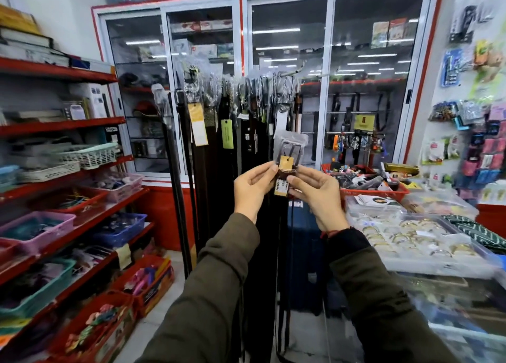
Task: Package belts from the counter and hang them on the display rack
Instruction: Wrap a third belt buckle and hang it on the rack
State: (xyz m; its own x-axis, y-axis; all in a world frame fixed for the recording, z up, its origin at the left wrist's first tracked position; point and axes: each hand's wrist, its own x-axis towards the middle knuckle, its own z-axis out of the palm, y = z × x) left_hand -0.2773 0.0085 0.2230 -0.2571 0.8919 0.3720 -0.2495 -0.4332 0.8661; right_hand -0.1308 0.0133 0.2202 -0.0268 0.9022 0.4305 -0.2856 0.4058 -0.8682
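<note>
I hold a dark brown belt (286,172) upright in front of me, its buckle end inside a clear plastic sleeve (291,143) with yellow paper tags on it. My left hand (253,190) pinches it from the left and my right hand (315,195) from the right, just below the buckle. The strap hangs down between my forearms. Behind it stands the display rack (290,74), crowded with several hanging belts (227,132) in plastic sleeves with yellow and green tags.
Red shelves (63,126) with baskets of small goods run along the left. To the right is a glass counter (438,288) with trays of bangles (405,239) and a red basket (369,191). Glass cabinets (331,75) fill the back wall. A blue suitcase (304,253) stands below.
</note>
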